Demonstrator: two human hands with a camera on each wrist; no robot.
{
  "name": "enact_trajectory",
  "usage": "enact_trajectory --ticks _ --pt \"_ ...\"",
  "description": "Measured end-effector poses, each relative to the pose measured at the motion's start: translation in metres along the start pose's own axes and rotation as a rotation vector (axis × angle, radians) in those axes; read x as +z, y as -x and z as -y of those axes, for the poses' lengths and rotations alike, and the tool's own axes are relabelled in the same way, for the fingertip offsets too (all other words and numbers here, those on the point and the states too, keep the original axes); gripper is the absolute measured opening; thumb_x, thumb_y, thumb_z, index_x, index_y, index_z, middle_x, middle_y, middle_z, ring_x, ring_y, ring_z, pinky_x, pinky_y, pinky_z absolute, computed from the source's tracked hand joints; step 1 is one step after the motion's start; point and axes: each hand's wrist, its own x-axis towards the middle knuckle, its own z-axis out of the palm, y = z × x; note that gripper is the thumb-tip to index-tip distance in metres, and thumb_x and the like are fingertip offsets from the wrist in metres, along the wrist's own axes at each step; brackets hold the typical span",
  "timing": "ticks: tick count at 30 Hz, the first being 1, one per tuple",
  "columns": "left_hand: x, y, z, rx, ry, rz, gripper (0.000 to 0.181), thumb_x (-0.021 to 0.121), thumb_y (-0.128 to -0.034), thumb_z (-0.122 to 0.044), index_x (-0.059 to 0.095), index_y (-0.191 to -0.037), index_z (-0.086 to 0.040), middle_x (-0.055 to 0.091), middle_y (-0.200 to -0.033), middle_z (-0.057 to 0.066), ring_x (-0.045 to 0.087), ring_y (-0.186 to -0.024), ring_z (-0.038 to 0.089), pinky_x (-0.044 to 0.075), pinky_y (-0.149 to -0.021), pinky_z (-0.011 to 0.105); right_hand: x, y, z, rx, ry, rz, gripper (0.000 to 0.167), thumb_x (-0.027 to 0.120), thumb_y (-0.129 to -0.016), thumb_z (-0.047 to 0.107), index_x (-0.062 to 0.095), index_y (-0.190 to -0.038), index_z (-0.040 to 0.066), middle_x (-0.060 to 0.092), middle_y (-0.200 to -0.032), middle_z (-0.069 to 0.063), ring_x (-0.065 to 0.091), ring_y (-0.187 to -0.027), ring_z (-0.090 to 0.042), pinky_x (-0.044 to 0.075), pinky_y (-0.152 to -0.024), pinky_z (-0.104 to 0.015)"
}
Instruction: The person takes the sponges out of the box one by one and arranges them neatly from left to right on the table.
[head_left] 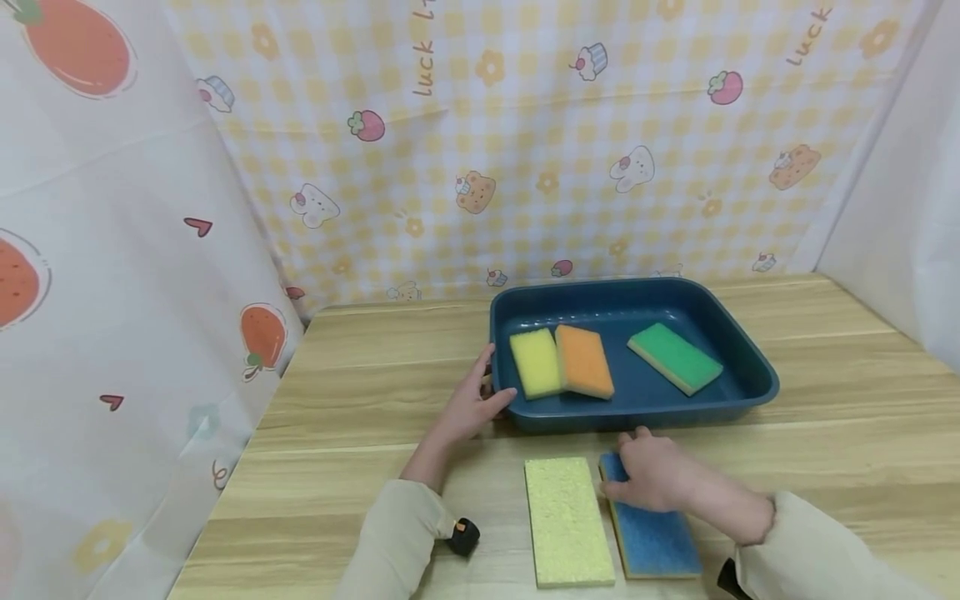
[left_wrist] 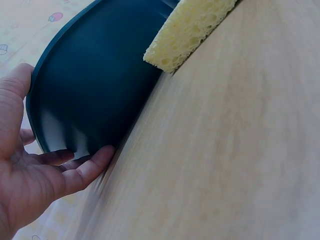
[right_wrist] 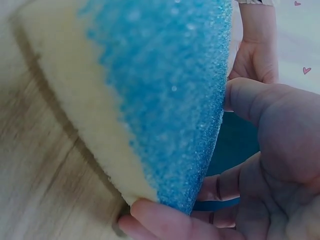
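My left hand (head_left: 470, 402) holds the left front corner of a dark blue baking pan (head_left: 637, 414), thumb on the rim and fingers against its outer side. Over the far end of a blue-topped sponge (head_left: 657, 542) lies my right hand (head_left: 660, 475). In the right wrist view its thumb and fingers grip that sponge (right_wrist: 160, 90) by its edges. The sponge appears to lie flat on the table, with its pale side beneath. Just to its left is a pale yellow sponge (head_left: 570, 523), apart from both hands.
Inside the pan are a yellow sponge (head_left: 536, 363), an orange sponge (head_left: 585, 362) touching it, and a green sponge (head_left: 675, 358) farther right. Wood-grain table (head_left: 360, 375) surrounds the pan. A patterned cloth (head_left: 525, 150) hangs behind, with more cloth at both sides.
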Motion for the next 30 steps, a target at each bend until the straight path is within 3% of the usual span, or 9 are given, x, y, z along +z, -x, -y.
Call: enact_trajectory --ticks 3,10,15,24,30 --pt "0.0 0.002 -0.004 0.004 0.002 0.002 0.076 0.058 -0.0876 -0.021 0.009 -0.146 -0.013 0.028 -0.141 0.021 0.04 -0.12 0.039 0.052 -0.075 0.038 0.001 0.0 0.001 -0.006 0.001 -0.004 0.077 0.067 -0.076 0.043 0.046 -0.116 -0.019 0.044 -0.113 -0.042 0.057 -0.084 -0.043 0.049 -0.07 -0.048" --pt "0.0 -0.001 0.003 -0.003 0.016 -0.001 0.077 0.059 -0.0872 -0.022 0.01 -0.146 -0.018 0.028 -0.141 0.018 0.042 -0.119 0.037 0.052 -0.074 0.037 0.004 -0.002 0.003 0.009 0.027 -0.015 0.079 0.065 -0.076 0.047 0.046 -0.117 -0.018 0.045 -0.111 -0.04 0.058 -0.081 -0.041 0.05 -0.068 -0.047" --pt "0.0 -0.001 0.001 -0.008 -0.002 0.002 0.077 0.059 -0.0874 -0.022 0.009 -0.146 -0.017 0.028 -0.142 0.019 0.042 -0.119 0.037 0.05 -0.08 0.04 0.006 -0.002 0.003 0.011 0.031 -0.022 0.078 0.065 -0.076 0.047 0.046 -0.117 -0.018 0.045 -0.111 -0.04 0.057 -0.081 -0.042 0.05 -0.068 -0.048" --pt "-0.002 0.013 -0.028 -0.011 0.005 0.018 0.074 0.055 -0.0891 -0.014 0.008 -0.145 -0.008 0.025 -0.141 0.025 0.04 -0.12 0.04 0.05 -0.081 0.041 0.005 0.0 0.001 -0.009 0.039 -0.062 0.081 0.064 -0.075 0.052 0.049 -0.114 -0.017 0.049 -0.108 -0.038 0.055 -0.086 -0.045 0.049 -0.071 -0.049" --pt "-0.001 0.014 -0.03 -0.017 -0.002 0.014 0.073 0.055 -0.0891 -0.014 0.009 -0.145 -0.009 0.025 -0.142 0.024 0.039 -0.121 0.04 0.049 -0.081 0.042 -0.007 0.006 0.0 -0.034 0.065 -0.126 0.078 0.061 -0.076 0.055 0.053 -0.111 -0.015 0.056 -0.1 -0.031 0.059 -0.078 -0.038 0.05 -0.066 -0.046"
